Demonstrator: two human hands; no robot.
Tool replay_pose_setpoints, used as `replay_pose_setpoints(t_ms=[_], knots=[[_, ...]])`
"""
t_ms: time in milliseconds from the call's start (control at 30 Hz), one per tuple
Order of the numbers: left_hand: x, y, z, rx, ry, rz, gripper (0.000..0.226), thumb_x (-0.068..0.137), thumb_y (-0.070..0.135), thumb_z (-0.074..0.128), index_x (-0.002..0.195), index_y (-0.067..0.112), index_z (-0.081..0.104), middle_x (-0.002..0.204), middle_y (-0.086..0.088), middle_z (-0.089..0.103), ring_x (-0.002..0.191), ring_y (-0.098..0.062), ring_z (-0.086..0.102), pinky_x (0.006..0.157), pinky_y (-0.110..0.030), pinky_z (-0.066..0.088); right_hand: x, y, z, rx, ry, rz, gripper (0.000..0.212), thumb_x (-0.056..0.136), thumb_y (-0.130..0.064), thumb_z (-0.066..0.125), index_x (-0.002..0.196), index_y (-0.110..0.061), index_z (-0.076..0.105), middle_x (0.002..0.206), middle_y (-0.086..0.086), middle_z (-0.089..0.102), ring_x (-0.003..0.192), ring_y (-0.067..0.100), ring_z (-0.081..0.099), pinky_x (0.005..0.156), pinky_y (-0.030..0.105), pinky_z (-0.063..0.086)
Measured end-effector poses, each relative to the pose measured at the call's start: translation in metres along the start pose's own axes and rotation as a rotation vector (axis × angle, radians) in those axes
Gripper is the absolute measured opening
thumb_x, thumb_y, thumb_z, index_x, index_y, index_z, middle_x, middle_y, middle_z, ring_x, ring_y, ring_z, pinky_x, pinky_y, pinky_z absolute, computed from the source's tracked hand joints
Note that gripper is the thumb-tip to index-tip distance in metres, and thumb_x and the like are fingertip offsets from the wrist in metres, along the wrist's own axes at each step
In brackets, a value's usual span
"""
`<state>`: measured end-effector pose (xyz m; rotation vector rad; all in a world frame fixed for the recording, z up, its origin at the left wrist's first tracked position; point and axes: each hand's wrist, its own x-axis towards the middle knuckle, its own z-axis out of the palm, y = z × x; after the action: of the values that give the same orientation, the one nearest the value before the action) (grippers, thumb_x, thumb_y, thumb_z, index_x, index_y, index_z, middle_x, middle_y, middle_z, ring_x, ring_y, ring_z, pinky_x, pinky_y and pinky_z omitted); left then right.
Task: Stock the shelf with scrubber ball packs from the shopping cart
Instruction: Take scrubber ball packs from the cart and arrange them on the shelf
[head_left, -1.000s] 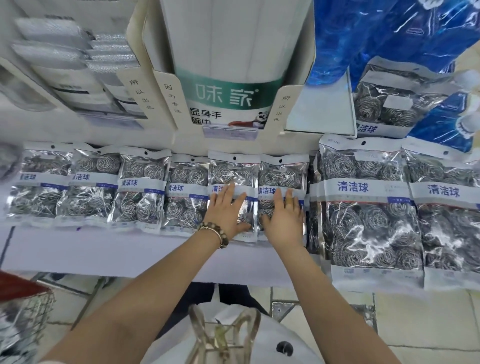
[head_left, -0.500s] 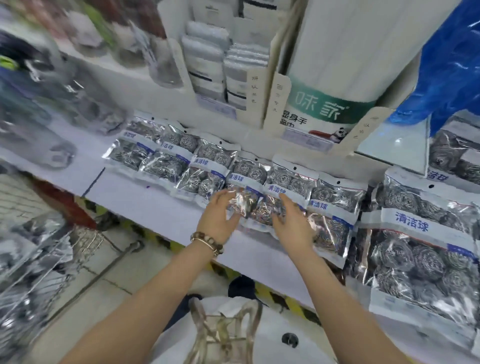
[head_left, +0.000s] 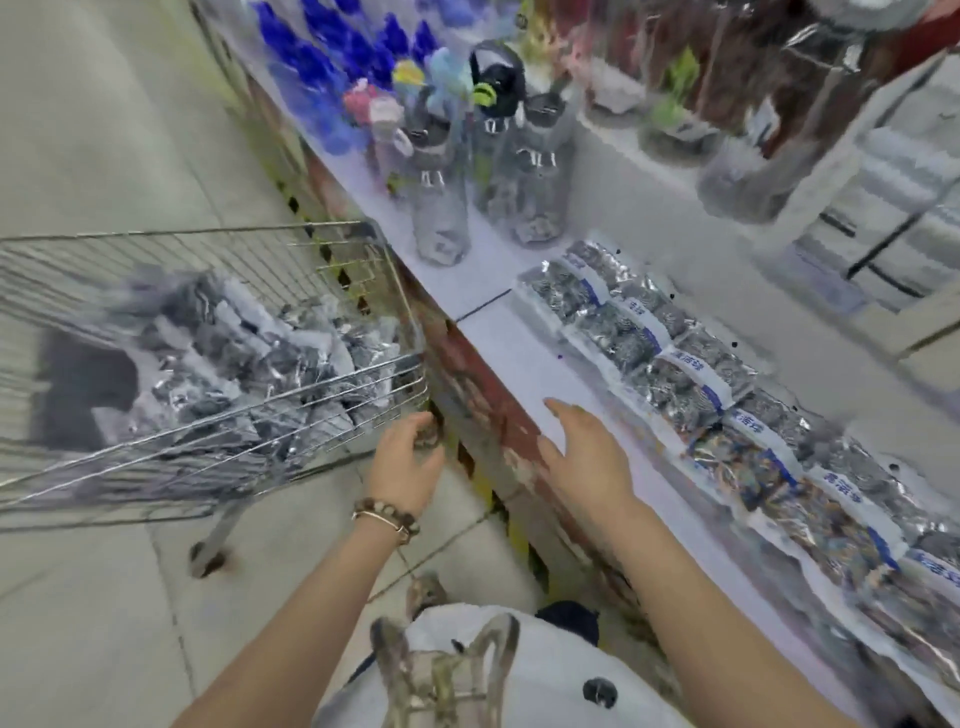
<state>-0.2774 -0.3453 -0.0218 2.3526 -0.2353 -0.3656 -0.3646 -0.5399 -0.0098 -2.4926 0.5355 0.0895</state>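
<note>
The shopping cart (head_left: 260, 431) is open on top, so a hand can reach down to the packs in the cart (head_left: 234, 353). Its wire wall blocks the side. The left hand (head_left: 405, 462) is in the thin gap between the cart and the shelf (head_left: 524, 358). The shelf's front strip is bare. Behind it lies the row of scrubber ball packs (head_left: 675, 374), and clear bottles (head_left: 441, 208) stand past the row's far end

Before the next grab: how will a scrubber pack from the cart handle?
Probably floppy: the packs in the cart lie slumped in a crumpled heap. Likely light for their size: thin film over wire balls. The glossy film may slip in the fingers.
</note>
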Motion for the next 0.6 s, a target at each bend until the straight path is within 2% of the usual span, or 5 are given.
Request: replay_pose_setpoints(t_ms=[167, 300, 433, 600], knots=[[-0.006, -0.082, -0.074, 0.040, 0.095, -0.070, 0.040, 0.084, 0.017, 0.059, 0.123, 0.020, 0.052, 0.124, -0.001, 0.051, 0.115, -0.017, 0.049, 0.093, -0.029, 0.041, 0.019, -0.089, 0.060, -0.005, -0.066, -0.133, 0.050, 0.094, -0.029, 0.051, 0.142, -0.019, 0.040, 0.140, 0.004, 0.048, 0.125, 0.021, 0.047, 0.098, 0.034, 0.042], [-0.016, -0.131, -0.120, -0.006, 0.176, -0.192, 0.038, 0.086, 0.022, 0.058, 0.124, 0.024, 0.051, 0.128, 0.000, 0.049, 0.114, -0.015, 0.050, 0.094, -0.031, 0.043, 0.029, -0.148, 0.099, -0.032, -0.147, -0.229, 0.048, 0.094, -0.029, 0.052, 0.140, -0.017, 0.042, 0.136, 0.003, 0.051, 0.122, 0.020, 0.050, 0.094, 0.035, 0.046], [-0.026, -0.165, -0.151, -0.018, 0.248, -0.289, 0.038, 0.087, 0.022, 0.057, 0.125, 0.022, 0.051, 0.128, -0.001, 0.049, 0.112, -0.017, 0.052, 0.088, -0.030, 0.043, 0.041, -0.189, 0.125, -0.097, -0.216, -0.299, 0.047, 0.095, -0.030, 0.052, 0.139, -0.017, 0.043, 0.136, 0.004, 0.052, 0.123, 0.021, 0.049, 0.094, 0.036, 0.046], [-0.025, -0.195, -0.183, -0.091, 0.344, -0.356, 0.035, 0.084, 0.018, 0.058, 0.119, 0.021, 0.054, 0.124, 0.000, 0.053, 0.113, -0.018, 0.052, 0.090, -0.034, 0.046, 0.058, -0.237, 0.152, -0.153, -0.293, -0.367, 0.047, 0.095, -0.029, 0.052, 0.139, -0.019, 0.042, 0.138, 0.001, 0.050, 0.120, 0.019, 0.051, 0.093, 0.035, 0.045]])
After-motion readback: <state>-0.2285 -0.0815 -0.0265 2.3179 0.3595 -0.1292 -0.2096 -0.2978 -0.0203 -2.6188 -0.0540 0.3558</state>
